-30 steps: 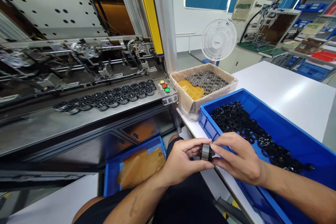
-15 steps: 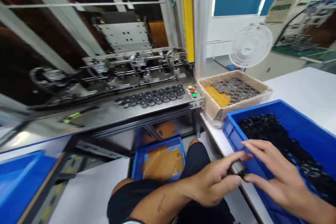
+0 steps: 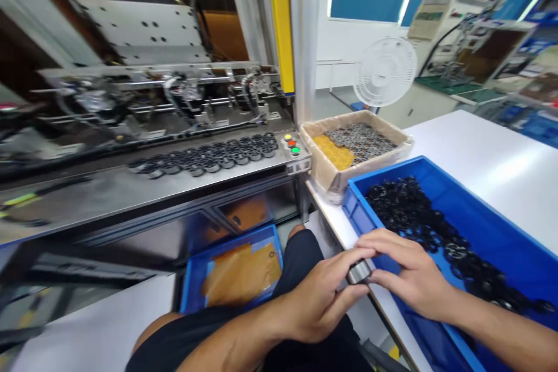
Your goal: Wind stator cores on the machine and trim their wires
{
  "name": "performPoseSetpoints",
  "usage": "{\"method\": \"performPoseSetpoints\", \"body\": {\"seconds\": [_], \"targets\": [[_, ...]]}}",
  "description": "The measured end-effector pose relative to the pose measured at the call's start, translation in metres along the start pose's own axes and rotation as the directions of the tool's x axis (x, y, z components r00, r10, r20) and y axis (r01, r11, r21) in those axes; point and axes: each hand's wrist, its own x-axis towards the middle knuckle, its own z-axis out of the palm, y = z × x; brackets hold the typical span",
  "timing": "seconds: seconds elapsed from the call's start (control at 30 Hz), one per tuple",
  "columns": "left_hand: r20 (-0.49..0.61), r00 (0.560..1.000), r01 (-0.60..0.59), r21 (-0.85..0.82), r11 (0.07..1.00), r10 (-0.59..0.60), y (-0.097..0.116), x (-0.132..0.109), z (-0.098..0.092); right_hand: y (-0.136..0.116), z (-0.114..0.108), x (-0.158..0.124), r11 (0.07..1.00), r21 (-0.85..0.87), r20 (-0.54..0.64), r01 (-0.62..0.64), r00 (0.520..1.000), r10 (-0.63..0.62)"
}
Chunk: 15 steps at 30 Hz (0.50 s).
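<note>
A small silver metal cylindrical part (image 3: pixel 360 271) sits between my two hands, above the near edge of the right-hand table. My left hand (image 3: pixel 316 296) is closed on it, thumb below and fingers above. From the other side, my right hand (image 3: pixel 410 273) pinches its right end with thumb and fingertips. Just beyond the right hand stands a blue bin (image 3: pixel 462 209) with black ring-shaped parts (image 3: pixel 431 224) heaped in it. The fingers cover part of the metal piece's ends.
Rows of black rings (image 3: pixel 213 154) lie on the machine's metal ledge (image 3: pixel 104 192), beside a button box (image 3: pixel 296 154). A lined carton (image 3: pixel 326 177) holds grey and yellow parts. Below the ledge is another blue bin (image 3: pixel 188 285) with brown sheet. A fan (image 3: pixel 383 72) stands behind.
The view has swung to the right, so the machine and bins sit further left. Both hands stay together at the metal part, which now shows more of its silver side.
</note>
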Motion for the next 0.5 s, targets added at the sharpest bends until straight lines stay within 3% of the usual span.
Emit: {"method": "performPoseSetpoints", "body": {"seconds": [0.2, 0.27, 0.33, 0.4, 0.43, 0.5], "targets": [[0.009, 1.000, -0.004, 0.013, 1.000, 0.004, -0.005, -0.002, 0.007, 0.005, 0.002, -0.004, 1.000, -0.018, -0.002, 0.000, 1.000, 0.000], [-0.019, 1.000, 0.015, 0.069, 0.998, -0.014, -0.006, -0.008, -0.003, 0.006, 0.002, -0.010, 0.990, -0.139, -0.007, 0.018, 1.000, -0.019], [-0.156, 0.986, 0.089, 0.213, 0.973, -0.056, -0.011, -0.018, -0.029, 0.010, 0.000, -0.018, 0.957, -0.287, -0.023, 0.043, 0.998, -0.052], [-0.410, 0.908, 0.261, 0.397, 0.880, -0.085, -0.021, -0.032, -0.073, 0.021, -0.003, -0.027, 0.919, -0.390, -0.038, 0.059, 0.996, -0.081], [-0.540, 0.837, 0.379, 0.464, 0.800, -0.083, -0.027, -0.041, -0.101, 0.028, -0.005, -0.031, 0.905, -0.420, -0.041, 0.064, 0.995, -0.089], [-0.762, 0.646, 0.637, 0.504, 0.583, -0.047, -0.037, -0.060, -0.159, 0.046, -0.006, -0.038, 0.889, -0.451, -0.019, 0.084, 0.994, -0.104]]}}
